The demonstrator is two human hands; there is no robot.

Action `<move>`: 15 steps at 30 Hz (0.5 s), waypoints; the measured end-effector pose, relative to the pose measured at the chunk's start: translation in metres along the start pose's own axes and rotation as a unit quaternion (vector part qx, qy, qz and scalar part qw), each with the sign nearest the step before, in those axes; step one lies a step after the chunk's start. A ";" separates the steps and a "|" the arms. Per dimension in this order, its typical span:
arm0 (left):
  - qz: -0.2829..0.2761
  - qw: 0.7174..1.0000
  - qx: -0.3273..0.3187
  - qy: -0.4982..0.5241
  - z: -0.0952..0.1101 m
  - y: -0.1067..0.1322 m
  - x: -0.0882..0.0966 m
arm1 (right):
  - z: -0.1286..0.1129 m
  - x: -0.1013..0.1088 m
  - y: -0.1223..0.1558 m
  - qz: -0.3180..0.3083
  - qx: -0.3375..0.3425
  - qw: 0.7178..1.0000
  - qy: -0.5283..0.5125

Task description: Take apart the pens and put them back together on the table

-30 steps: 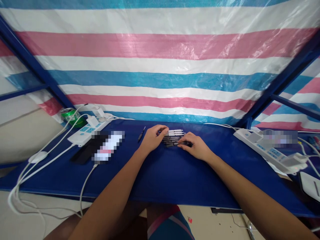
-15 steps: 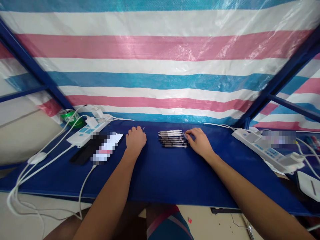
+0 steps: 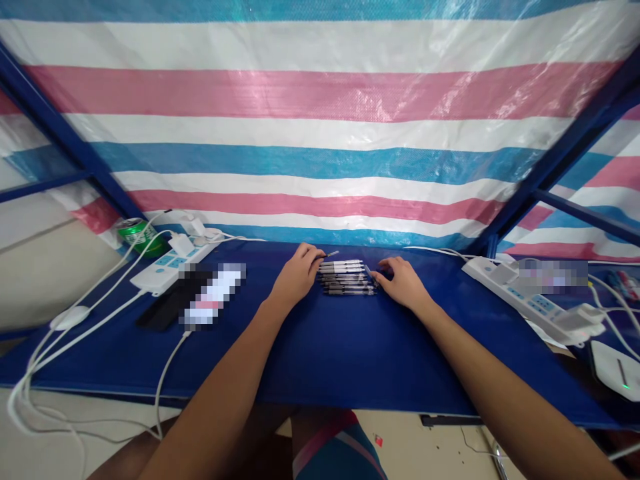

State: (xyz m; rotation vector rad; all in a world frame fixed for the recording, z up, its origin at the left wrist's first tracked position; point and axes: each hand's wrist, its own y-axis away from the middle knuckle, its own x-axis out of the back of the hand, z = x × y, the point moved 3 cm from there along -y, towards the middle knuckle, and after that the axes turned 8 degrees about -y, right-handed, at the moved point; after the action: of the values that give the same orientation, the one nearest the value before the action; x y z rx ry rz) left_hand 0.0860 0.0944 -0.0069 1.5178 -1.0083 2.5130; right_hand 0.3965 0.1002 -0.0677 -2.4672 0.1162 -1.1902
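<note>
Left hand [image 3: 297, 277] pinches a pen [image 3: 331, 254], right hand [image 3: 403, 283] lying open beside the pen row [image 3: 346, 277].

Bright, even indoor light filled the scene. White glare lay on the glossy striped tarpaulin [image 3: 320, 163], strongest in the pink band [image 3: 260, 87] left of centre. Shadows on the blue tabletop [image 3: 350, 360] were faint and soft. Wide-angle distortion bowed the blue frame bar [image 3: 65, 130] toward the corner. One pixelated patch [image 3: 213, 297] lay near the tabletop's left rear edge, and another [image 3: 553, 273] near its right rear edge.
</note>
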 end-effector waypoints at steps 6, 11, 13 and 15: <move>-0.018 0.998 -0.037 0.042 0.009 0.002 -0.003 | 0.000 -0.001 0.005 0.041 0.038 0.998 0.021; -0.025 0.996 -0.053 0.067 0.009 0.002 -0.005 | 0.001 -0.001 0.005 0.041 0.057 0.997 0.036; -0.032 0.995 -0.061 0.070 0.011 0.002 -0.006 | -0.001 0.003 0.003 0.038 0.057 0.997 0.025; -0.039 0.995 -0.065 0.070 0.013 0.002 -0.006 | -0.010 0.008 0.002 0.025 0.068 0.997 -0.015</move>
State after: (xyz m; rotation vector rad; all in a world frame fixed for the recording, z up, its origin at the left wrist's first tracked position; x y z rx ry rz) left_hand 0.0990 0.0875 -0.0089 1.3013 -1.0469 2.4087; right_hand 0.3939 0.0929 -0.0568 -2.3488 0.0844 -1.1022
